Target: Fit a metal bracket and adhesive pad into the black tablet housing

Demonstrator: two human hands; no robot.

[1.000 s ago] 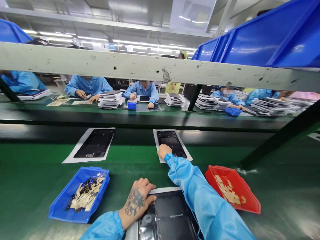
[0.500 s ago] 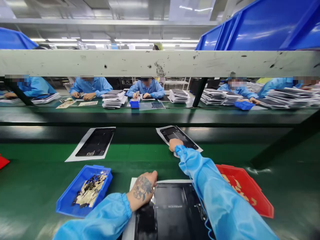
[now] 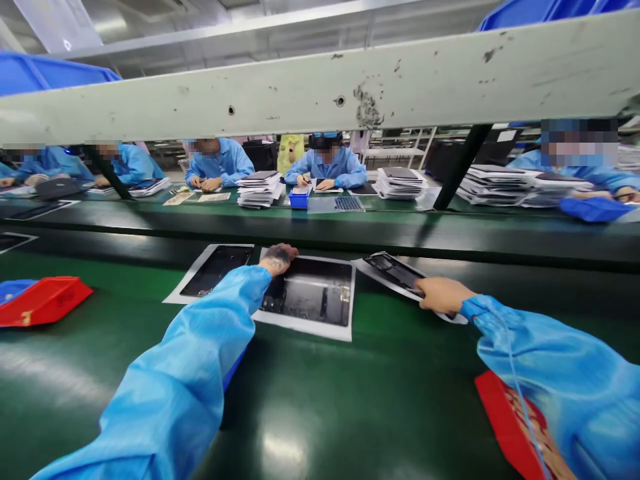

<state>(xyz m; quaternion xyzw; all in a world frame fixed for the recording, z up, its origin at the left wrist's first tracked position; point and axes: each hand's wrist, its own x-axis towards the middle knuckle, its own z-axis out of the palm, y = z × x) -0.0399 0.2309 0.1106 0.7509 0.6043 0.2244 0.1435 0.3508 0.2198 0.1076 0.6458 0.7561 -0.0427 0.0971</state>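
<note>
My left hand (image 3: 280, 259) is closed at the far left corner of a black flat panel, like a tablet's open back housing (image 3: 313, 293), lying on a white sheet. My right hand (image 3: 445, 295) grips the near right edge of another such housing (image 3: 393, 270) with its white sheet; its near edge looks tilted up. Left of my left hand, a third housing (image 3: 213, 270) rests on white paper, partly covered by my sleeve. The fingertips of both hands are partly hidden.
A red bin (image 3: 510, 420) with small pale pieces is half under my right sleeve. A blue bin edge (image 3: 234, 370) shows behind my left forearm. Another red bin (image 3: 55, 300) stands at left. A pale beam (image 3: 300, 87) crosses above. Co-workers sit opposite beside paper-interleaved stacks (image 3: 260, 189).
My left hand has moved forward with the near housing, now beside the third one. My right hand has drawn its housing rightward and nearer. The view has turned and tilted.
</note>
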